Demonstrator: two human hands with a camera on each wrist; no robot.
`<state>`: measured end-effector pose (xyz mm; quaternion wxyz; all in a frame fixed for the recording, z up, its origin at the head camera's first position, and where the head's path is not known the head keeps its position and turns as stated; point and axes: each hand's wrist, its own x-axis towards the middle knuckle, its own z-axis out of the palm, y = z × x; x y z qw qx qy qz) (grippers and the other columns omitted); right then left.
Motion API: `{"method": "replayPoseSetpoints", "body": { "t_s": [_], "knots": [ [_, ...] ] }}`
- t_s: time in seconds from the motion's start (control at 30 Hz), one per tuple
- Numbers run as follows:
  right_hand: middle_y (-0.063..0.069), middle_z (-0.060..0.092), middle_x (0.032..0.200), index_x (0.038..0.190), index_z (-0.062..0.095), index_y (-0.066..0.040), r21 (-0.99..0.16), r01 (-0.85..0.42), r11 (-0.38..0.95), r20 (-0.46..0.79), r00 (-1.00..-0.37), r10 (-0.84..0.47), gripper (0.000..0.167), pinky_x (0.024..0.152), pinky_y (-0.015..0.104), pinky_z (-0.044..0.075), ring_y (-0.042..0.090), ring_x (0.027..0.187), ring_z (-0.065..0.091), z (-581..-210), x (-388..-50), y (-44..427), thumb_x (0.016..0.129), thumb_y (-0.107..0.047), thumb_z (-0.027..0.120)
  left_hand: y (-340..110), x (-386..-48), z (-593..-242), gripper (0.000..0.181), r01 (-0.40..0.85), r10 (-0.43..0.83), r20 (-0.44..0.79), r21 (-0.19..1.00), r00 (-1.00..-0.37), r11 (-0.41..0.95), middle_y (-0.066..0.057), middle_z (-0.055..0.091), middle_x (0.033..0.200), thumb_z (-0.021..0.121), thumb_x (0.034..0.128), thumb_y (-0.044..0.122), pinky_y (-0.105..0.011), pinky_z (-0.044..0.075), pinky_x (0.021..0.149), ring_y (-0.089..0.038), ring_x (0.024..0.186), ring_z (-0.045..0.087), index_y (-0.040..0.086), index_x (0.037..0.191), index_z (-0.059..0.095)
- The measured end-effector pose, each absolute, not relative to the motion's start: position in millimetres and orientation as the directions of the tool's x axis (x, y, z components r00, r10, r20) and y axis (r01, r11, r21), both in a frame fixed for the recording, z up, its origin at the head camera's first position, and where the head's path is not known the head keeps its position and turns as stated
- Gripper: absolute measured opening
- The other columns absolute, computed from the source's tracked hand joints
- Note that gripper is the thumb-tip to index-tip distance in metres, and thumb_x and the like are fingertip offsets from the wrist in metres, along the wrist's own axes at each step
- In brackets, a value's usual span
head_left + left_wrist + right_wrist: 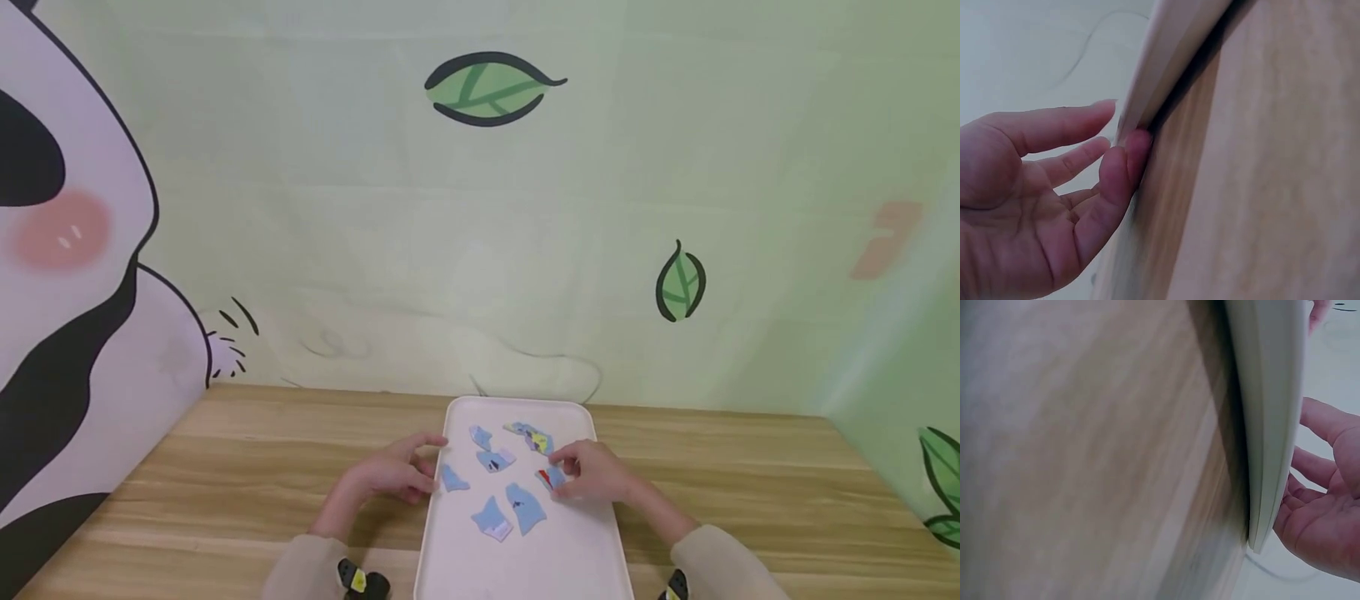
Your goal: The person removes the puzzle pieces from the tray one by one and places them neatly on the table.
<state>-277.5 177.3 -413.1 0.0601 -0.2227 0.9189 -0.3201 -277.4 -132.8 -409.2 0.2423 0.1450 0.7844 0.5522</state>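
Blue puzzle pieces (527,507) lie loose on the lower-centre tray (555,560), where a bump from the slack, empty left hand (393,468) beside it, or the right hand (596,473), bent over a red-marked piece (550,478), grip unclear, could scatter them.

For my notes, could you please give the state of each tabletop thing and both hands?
Tray: resting on the table
Leftmost piece: loose
Bottom-left piece: loose
Bottom-right piece: loose
Upper-left pair: close together, contact unclear
Yellow-marked section: flat, joins unclear
Red-marked piece: partly covered, grip unclear
Left hand: fingers bent at tray edge
Right hand: fingers at red-marked piece
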Motion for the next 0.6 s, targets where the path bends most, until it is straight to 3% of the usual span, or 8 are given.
{"method": "replayPoseSetpoints", "body": {
  "t_s": [0.2,0.37,0.6],
  "knots": [
    [0.001,0.049,0.071,0.094,0.064,0.005,-0.61,-0.402,0.683,0.072,-0.886,-0.457,0.033,0.057,0.021,0.037,0.013,0.065,0.043,-413.1,-273.9,178.2,0.068,-0.009,0.077,-133.5,-275.8,-411.8,0.065,-0.066,0.506,-0.255,0.93,-0.824,0.362,-0.01,0.054,0.078,0.062,0.0793,-0.002,-0.026,0.051,0.055,-0.016,0.063,0.057,0.004,0.136,0.032],
    [0.001,0.049,0.07,0.083,0.063,0.001,-0.594,-0.432,0.679,0.103,-0.878,-0.468,0.024,0.057,0.021,0.037,0.012,0.064,0.043,-409.6,-270.9,178.8,0.068,-0.009,0.077,-133.8,-275.4,-411.9,0.067,-0.056,0.514,-0.246,0.932,-0.822,0.357,-0.008,0.053,0.078,0.064,0.0791,-0.001,-0.026,0.051,0.057,-0.015,0.065,0.058,0.003,0.137,0.031],
    [-0.001,0.05,0.069,0.077,0.057,-0.004,-0.587,-0.458,0.667,0.132,-0.868,-0.479,0.024,0.058,0.021,0.041,0.011,0.065,0.045,-412.2,-273.4,180.5,0.067,-0.011,0.078,-133.1,-276.4,-411.7,0.067,-0.055,0.495,-0.251,0.925,-0.832,0.376,-0.009,0.054,0.078,0.065,0.0788,-0.001,-0.027,0.052,0.058,-0.016,0.066,0.057,0.005,0.137,0.032]
  ]
}}
